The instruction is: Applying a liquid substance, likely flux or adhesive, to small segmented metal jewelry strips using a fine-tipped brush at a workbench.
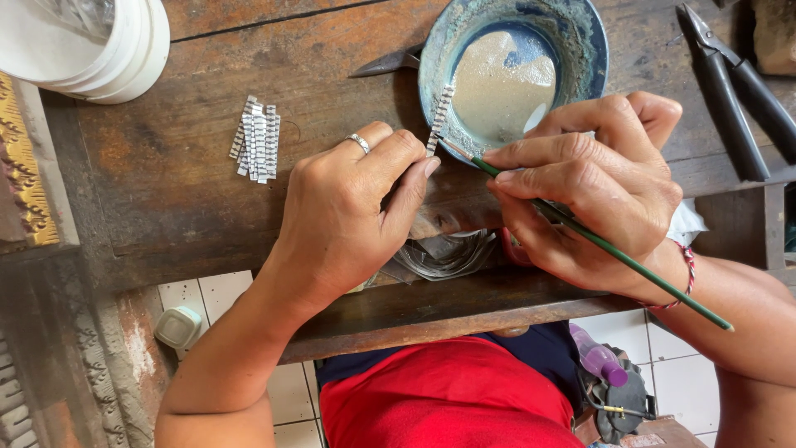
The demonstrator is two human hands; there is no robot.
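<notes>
Two hands, one silver strip, one fine brush

Both hands work over the near edge of the wooden bench (191, 191); the left hand (348, 216) pinches a small ridged metal strip (439, 120) between thumb and fingertips, holding it up just in front of the blue bowl (593, 50) of pale liquid; the right hand (589, 191) has its fingers pressed together around a thin green brush (613, 253), gripped like a pen.

The brush tip touches the strip's lower end, so the step in hand looks like coating the strip (with liquid from the bowl, most likely); the next move, as I judge it, calls for a steady pinch and a light stroke along the strip without bending it.

The strip's long axis runs near to far, tilted slightly right, its free end pointing at the bowl's rim; the brush slants from near right up to far left.

A stack of similar strips (257, 138) lies well apart to the left; black pliers (738, 91) rest far right.
</notes>
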